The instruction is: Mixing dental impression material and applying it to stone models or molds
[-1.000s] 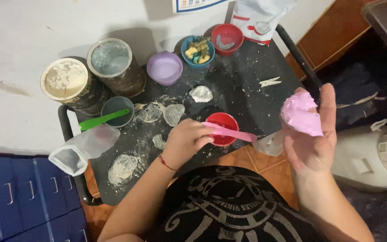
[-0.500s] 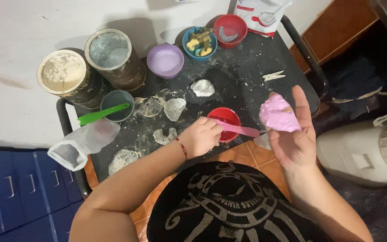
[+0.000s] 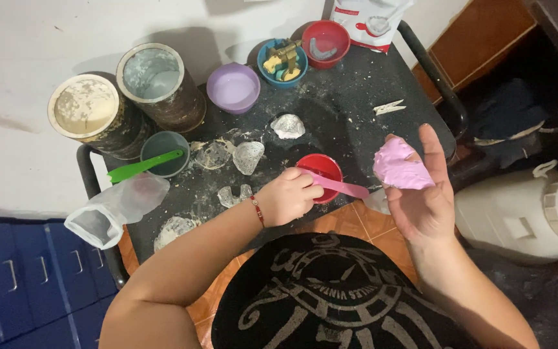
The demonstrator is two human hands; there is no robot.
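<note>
Left hand [image 3: 287, 197] grips pink spatula [image 3: 338, 186] over red bowl [image 3: 321, 171] (contents perhaps pink).

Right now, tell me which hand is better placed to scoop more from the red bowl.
Left. The left hand already holds the pink spatula with its end at the red bowl. The right hand is full, cupping the pink lump.
</note>
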